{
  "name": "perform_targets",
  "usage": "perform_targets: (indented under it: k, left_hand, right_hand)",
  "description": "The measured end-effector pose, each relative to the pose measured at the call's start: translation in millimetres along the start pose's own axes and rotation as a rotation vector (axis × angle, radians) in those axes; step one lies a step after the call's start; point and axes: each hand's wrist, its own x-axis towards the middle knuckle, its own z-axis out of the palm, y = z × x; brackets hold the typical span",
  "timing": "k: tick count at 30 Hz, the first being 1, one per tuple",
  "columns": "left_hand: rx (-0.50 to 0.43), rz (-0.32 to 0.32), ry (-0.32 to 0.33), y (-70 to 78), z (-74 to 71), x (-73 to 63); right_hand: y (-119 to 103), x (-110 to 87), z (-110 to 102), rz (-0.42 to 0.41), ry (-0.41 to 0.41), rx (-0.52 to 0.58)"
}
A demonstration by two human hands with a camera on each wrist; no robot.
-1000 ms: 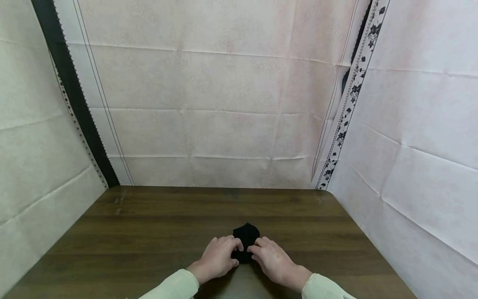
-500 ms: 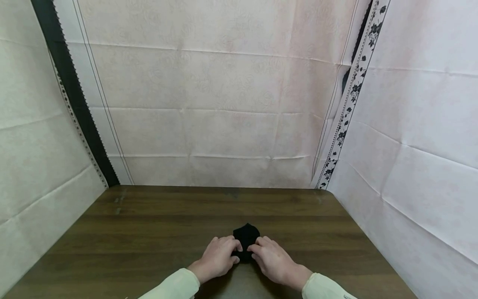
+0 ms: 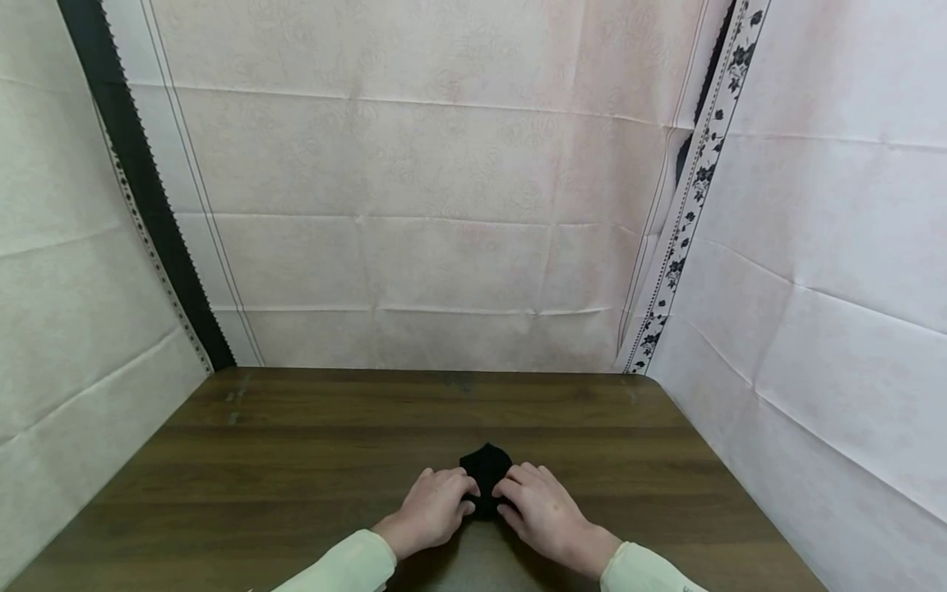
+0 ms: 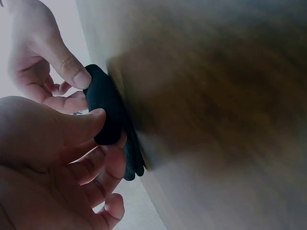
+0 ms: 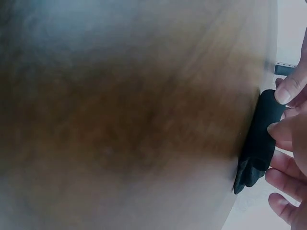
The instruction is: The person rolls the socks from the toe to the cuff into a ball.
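A small piece of black cloth lies on the table in the head view, its far edge flat and rounded to a blunt point. Its near part is a thick roll, with folded layers showing at the end in the left wrist view. My left hand pinches the left end of this roll between thumb and fingers. At the right end my right hand holds it the same way, the thumb on the near side. In the right wrist view the rolled cloth lies along the table, with both thumbs against it.
The brown wood-grain table reaches back to a creased pale cloth screen. More pale sheets stand at the left and right, close along the table's sides.
Both hands stay on the roll. My right hand's fingers have shifted slightly, and the cloth's far tip sits a touch nearer to me.
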Motion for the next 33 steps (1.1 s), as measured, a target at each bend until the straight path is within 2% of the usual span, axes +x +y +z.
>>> perform_targets:
  k: [14,23,28,33]
  left_hand:
    - [0.008,-0.006,0.001,0.1,-0.8,-1.1]
    - [-0.073,-0.071,-0.015,0.9,-2.3,0.3]
    - [-0.123,-0.076,0.006,1.2,-2.4,0.6]
    - [-0.133,-0.082,0.003,0.3,-0.8,0.8]
  right_hand:
    - [-2.4,-0.6,-0.8,0.009,-0.050,-0.021]
    - [-3.0,2.5,-3.8,-0.007,-0.120,-0.035]
    - [-3.1,2.7,-3.9,-0.002,-0.136,-0.035]
    - [-3.1,3.2,-4.7,0.012,-0.168,-0.024]
